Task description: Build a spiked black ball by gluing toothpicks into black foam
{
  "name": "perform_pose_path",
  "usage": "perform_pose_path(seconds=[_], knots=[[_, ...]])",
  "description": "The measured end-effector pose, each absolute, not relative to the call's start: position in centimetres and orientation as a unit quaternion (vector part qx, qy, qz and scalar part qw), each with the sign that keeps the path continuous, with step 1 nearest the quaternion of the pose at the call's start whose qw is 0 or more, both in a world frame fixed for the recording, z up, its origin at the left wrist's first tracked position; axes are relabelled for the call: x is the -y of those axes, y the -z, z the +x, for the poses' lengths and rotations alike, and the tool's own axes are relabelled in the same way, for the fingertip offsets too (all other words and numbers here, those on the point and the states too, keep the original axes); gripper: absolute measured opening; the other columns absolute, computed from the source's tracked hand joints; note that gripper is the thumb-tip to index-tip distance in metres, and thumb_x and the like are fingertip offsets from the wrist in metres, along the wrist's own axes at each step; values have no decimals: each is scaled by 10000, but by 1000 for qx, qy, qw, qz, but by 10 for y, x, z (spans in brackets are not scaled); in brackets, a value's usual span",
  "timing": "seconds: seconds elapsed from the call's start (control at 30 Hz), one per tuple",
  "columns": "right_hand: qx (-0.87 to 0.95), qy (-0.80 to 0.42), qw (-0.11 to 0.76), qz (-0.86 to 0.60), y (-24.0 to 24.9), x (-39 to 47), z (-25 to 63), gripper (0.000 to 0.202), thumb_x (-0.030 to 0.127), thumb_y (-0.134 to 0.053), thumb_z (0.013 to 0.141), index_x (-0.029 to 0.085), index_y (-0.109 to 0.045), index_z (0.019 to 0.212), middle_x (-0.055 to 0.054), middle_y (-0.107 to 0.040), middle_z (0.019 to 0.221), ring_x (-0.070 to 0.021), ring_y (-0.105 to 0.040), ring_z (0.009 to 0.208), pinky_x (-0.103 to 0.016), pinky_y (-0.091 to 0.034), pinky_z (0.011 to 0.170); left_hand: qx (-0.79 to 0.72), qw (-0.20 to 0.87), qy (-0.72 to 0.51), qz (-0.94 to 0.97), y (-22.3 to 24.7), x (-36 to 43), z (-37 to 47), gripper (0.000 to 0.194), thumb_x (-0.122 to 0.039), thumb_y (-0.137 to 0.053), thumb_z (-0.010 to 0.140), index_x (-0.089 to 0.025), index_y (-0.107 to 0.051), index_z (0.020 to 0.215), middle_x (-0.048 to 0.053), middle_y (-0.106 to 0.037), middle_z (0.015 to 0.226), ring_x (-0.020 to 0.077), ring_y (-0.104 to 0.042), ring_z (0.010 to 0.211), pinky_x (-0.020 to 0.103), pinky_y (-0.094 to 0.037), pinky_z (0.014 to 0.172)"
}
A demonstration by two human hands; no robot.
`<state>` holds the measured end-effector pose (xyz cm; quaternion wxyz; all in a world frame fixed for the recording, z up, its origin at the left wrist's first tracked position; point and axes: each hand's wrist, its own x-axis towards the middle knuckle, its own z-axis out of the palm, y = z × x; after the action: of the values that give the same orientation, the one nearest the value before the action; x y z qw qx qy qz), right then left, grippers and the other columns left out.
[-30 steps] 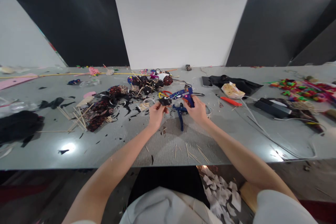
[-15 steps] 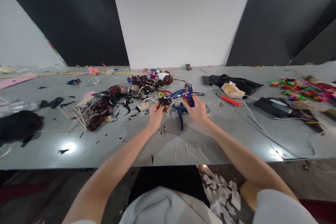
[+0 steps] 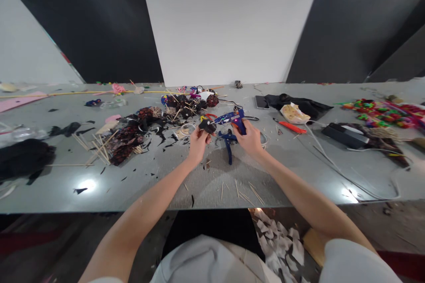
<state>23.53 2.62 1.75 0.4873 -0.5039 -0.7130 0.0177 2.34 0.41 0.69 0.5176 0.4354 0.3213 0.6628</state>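
Observation:
My right hand [image 3: 249, 138] is wrapped round the handle of a blue glue gun [image 3: 229, 117] with a small red light on its side. Its nozzle points left, at a small black fabric-covered piece [image 3: 207, 126]. Pinched in the fingers of my left hand [image 3: 198, 142] is that black piece; its exact make is too small to tell. Nozzle and piece are close together, and I cannot tell whether they touch. Below the glue gun, a blue-handled tool [image 3: 228, 147] lies on the table. A white ring [image 3: 187, 129] sits just left of the black piece.
Dark balls stuck with sticks [image 3: 186, 108] and patterned dark fabric [image 3: 124, 143] with loose sticks lie left. A phone [image 3: 262, 102], an orange cutter [image 3: 292, 127], a black box [image 3: 345, 136] and white cables [image 3: 327, 159] are on the right. Boards [image 3: 229, 35] stand along the back.
The black piece has shifted and turned slightly in my left hand. The glue gun and my right hand stay almost in place.

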Motion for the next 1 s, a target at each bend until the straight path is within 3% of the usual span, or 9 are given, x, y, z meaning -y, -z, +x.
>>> perform_pose_path(seconds=[0.23,1.0], knots=[[710,-27,488,-507,-21,-24,234,257,439,-570,942,218,-653,1044,-90,-740,921,-251,-650,783,-349,-478,755,-313,518,-669,431,-7,-5,24,245,-317,-777,837,-205,-595,958,5,-689,762,73,-453,520,230,-295,514],[713,-32,483,-507,-21,-24,235,264,432,-572,945,211,-658,1060,-98,-743,938,-253,-660,806,-348,-483,771,-337,511,-655,443,-5,-4,22,246,-410,-706,891,-181,-617,877,31,-711,773,77,-447,516,225,-321,510]])
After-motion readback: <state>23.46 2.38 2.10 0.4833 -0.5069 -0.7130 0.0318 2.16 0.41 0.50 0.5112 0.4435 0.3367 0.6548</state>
